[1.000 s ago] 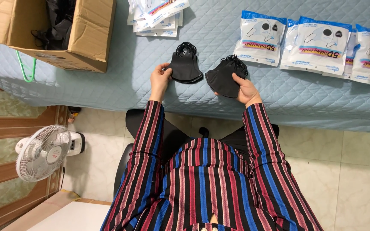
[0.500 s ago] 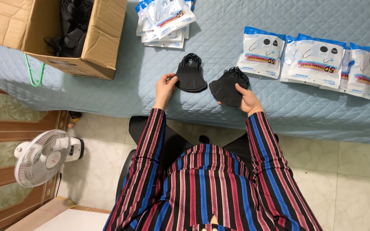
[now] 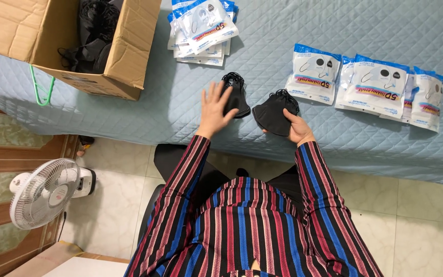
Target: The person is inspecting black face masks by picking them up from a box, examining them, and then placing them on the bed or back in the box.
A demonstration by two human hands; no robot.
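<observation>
A stack of black fabric face masks (image 3: pixel 274 114) rests on the quilted blue bed (image 3: pixel 129 110), gripped by the right hand (image 3: pixel 298 128). The left hand (image 3: pixel 214 110), fingers spread and holding nothing, presses a second black stack (image 3: pixel 236 95); squaring edges evenly seems wise.

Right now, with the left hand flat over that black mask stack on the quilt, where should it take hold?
Probably pinch the black mask stack across its folded body, coming from above with the left hand already over it. It lies flat; the ear loops bunch at its far end and would likely slip.
</observation>
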